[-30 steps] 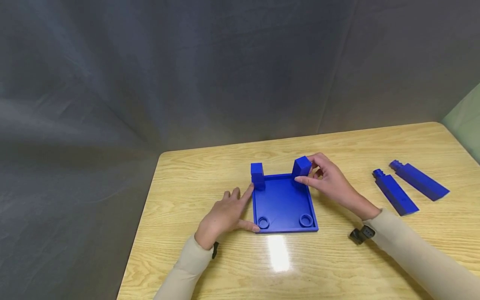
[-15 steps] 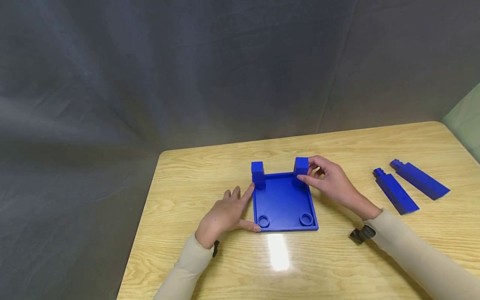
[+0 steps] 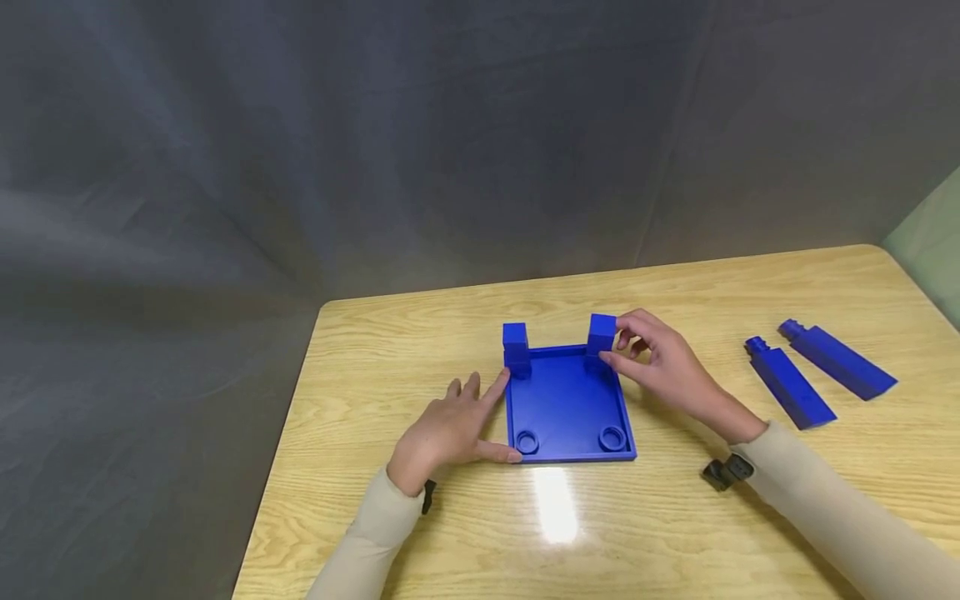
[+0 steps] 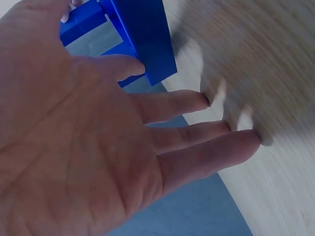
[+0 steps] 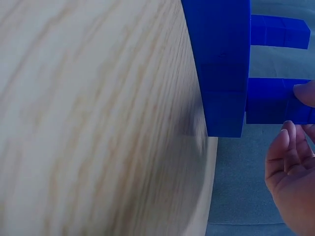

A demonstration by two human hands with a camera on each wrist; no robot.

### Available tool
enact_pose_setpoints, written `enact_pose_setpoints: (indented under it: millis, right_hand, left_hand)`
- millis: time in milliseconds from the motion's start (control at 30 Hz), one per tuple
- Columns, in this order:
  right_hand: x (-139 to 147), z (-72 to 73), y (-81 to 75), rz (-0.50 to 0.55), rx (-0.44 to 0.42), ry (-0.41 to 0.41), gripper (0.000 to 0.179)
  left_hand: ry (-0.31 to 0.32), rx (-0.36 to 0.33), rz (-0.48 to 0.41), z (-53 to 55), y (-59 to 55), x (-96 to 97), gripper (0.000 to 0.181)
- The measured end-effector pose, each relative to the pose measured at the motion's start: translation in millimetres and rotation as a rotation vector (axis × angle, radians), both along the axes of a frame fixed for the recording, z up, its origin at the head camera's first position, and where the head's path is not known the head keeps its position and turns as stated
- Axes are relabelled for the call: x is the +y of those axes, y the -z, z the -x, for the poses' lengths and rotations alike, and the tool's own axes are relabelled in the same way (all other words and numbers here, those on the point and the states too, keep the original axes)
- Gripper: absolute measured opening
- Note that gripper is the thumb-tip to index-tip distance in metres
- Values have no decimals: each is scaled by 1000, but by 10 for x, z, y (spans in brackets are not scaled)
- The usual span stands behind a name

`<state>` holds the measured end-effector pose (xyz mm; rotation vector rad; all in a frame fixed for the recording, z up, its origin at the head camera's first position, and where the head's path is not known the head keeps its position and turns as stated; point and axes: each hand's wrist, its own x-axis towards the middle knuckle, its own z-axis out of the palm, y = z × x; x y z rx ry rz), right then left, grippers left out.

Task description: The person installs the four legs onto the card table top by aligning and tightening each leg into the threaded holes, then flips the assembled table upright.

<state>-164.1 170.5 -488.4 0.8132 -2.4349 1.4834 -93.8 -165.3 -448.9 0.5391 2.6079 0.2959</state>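
Note:
A square blue tray-like base (image 3: 566,408) with a raised rim lies on the table, with round sockets at its two near corners. One blue square leg (image 3: 515,343) stands upright at its far left corner. At the far right corner stands a second blue leg (image 3: 602,333), which my right hand (image 3: 667,362) pinches between thumb and fingertips; the right wrist view shows this held leg (image 5: 268,101) against the base. My left hand (image 3: 446,433) spreads along the base's left side, index finger and thumb touching it. Its other fingers (image 4: 197,157) reach down to the tabletop.
Two more blue legs with threaded-looking ends, a nearer one (image 3: 791,387) and a farther one (image 3: 843,360), lie on the wooden table (image 3: 390,350) at the right. A dark grey curtain (image 3: 480,150) hangs behind the table.
The leg in my right hand has turned from an angled stance to square with the base. My left hand stays at the base's left side.

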Motion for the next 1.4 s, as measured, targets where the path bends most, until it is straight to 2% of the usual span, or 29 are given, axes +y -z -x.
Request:
enact_pose_setpoints:
  millis: [300, 533, 700, 833, 933, 1167, 1400]
  right_hand:
    - [15, -2, 9, -14, -27, 55, 31]
    - [-32, 20, 16, -6, -86, 55, 58]
    - [-55, 22, 39, 1, -105, 63, 38]
    - [-50, 16, 66, 19, -87, 73, 30]
    - [-51, 16, 61, 28, -77, 72, 28]
    - [-52, 2, 68, -11, -121, 80, 28]
    - [-50, -13, 33, 2, -131, 70, 31]
  left_hand:
    - [20, -10, -7, 25, -12, -23, 118]
    - [14, -4, 8, 17, -8, -12, 119]
    - [8, 1, 14, 10, 11, -1, 118]
    - [6, -1, 14, -3, 16, 12, 119]
    - [5, 6, 16, -5, 18, 13, 119]
    - [6, 10, 25, -13, 22, 3, 120]
    - [21, 33, 32, 1, 32, 9, 120]
